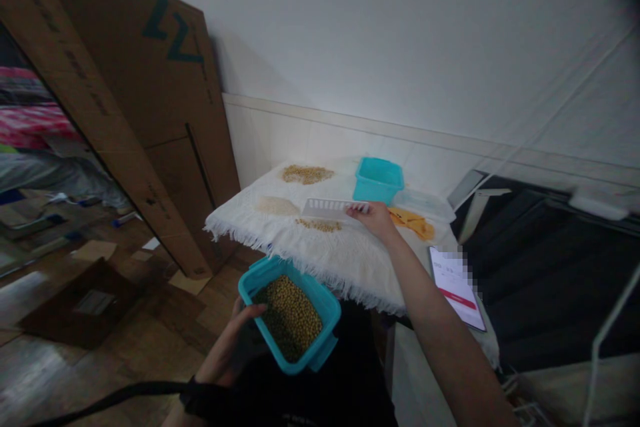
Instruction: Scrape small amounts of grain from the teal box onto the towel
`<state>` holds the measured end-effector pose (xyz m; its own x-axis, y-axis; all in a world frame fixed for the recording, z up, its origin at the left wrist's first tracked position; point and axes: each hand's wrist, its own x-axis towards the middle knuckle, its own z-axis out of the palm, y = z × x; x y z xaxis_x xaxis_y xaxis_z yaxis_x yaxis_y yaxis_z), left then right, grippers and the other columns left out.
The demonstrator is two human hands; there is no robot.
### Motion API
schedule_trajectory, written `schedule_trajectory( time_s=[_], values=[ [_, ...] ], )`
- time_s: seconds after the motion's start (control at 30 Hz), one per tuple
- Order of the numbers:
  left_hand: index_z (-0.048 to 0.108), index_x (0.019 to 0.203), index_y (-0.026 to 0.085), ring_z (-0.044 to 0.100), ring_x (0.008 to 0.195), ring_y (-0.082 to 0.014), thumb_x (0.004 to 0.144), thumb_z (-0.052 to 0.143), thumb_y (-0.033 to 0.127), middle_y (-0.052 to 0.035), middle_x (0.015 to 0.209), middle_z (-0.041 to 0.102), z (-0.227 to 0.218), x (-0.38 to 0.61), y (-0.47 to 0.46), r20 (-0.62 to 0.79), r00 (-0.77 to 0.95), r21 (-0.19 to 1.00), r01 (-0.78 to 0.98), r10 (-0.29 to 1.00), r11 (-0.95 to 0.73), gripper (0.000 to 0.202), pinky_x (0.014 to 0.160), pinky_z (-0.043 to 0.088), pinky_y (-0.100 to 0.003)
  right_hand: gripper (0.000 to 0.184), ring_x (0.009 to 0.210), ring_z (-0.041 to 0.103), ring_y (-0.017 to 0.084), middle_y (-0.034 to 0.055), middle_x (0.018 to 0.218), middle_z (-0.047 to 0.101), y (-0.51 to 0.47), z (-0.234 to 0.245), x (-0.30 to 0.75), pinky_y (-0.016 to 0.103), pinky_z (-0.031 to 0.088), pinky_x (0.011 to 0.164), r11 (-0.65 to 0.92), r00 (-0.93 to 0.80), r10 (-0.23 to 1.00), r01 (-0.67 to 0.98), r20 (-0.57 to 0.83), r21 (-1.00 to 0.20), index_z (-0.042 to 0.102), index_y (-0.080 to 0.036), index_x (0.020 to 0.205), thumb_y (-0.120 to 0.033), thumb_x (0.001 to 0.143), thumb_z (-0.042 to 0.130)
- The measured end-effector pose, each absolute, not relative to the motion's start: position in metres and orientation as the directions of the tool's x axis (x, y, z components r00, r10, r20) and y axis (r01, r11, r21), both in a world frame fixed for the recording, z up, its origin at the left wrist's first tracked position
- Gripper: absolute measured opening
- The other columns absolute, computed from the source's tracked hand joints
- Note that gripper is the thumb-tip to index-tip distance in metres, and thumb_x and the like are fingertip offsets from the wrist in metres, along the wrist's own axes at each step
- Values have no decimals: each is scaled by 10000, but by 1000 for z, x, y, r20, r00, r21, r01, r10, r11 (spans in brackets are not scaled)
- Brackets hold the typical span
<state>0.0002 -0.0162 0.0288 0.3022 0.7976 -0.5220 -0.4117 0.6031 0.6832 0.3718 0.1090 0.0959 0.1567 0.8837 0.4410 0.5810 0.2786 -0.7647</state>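
My left hand [235, 328] grips the near-left side of a teal plastic box [328, 307], its thumb over the rim. Held below the table's front edge, the box contains yellow soybeans [297, 307] and darker green beans along one side. Above the table, my right hand [374, 219] pinches the right end of a white slotted plastic tray [325, 207]. Some loose beans [320, 226] lie on the cloth just in front of the tray. To its left sits a heap of pale grains [277, 205], and farther back a spread of soybeans [306, 175].
A white fringed cloth [360, 267] covers the table. Behind my right hand stands another teal box [379, 173], beside a clear lid [425, 201] and a yellow cloth [414, 223]. A phone [456, 290] lies at the right edge. A tall cardboard box [165, 113] stands left.
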Motion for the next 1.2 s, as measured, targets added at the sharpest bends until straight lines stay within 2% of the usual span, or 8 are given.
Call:
schedule_trajectory(
  time_s=[0.27, 0.53, 0.8, 0.97, 1.2],
  values=[
    [456, 1515, 385, 679, 1281, -352, 837, 789, 307, -63, 1432, 676, 27, 0, -15, -521, 298, 690, -406, 800, 600, 760, 997, 591, -504, 530, 673, 668, 228, 30, 683, 756, 108, 94, 361, 333, 499, 651, 287, 139, 891, 568, 433, -772, 781, -213, 681, -743, 684, 788],
    [512, 1425, 310, 608, 1352, -415, 799, 799, 339, -101, 1435, 665, 31, 0, -16, -517, 275, 717, -378, 810, 586, 690, 985, 585, -539, 382, 790, 743, 259, 31, 811, 818, 111, 86, 346, 352, 565, 740, 311, 149, 885, 515, 441, -799, 834, -240, 772, -618, 726, 812],
    [495, 1467, 344, 565, 1417, -416, 820, 806, 368, -93, 1501, 640, 23, -2, -14, -505, 322, 699, -392, 801, 598, 718, 1026, 561, -552, 409, 731, 742, 278, 40, 772, 818, 108, 88, 346, 359, 555, 669, 295, 129, 899, 526, 418, -797, 845, -236, 767, -637, 689, 824],
    [515, 1418, 323, 522, 1451, -428, 810, 812, 345, -96, 1519, 617, 26, -2, -16, -510, 298, 699, -403, 807, 591, 677, 1015, 568, -546, 397, 762, 758, 274, 39, 810, 827, 109, 88, 342, 372, 586, 717, 298, 131, 900, 511, 416, -806, 843, -243, 783, -632, 706, 832],
    [536, 1375, 340, 562, 1410, -409, 816, 807, 342, -70, 1484, 638, 24, -3, -14, -516, 295, 703, -391, 805, 594, 621, 990, 584, -526, 389, 718, 743, 265, 48, 788, 821, 108, 85, 341, 354, 564, 660, 292, 123, 904, 522, 410, -801, 848, -234, 789, -614, 707, 836]
  ],
)
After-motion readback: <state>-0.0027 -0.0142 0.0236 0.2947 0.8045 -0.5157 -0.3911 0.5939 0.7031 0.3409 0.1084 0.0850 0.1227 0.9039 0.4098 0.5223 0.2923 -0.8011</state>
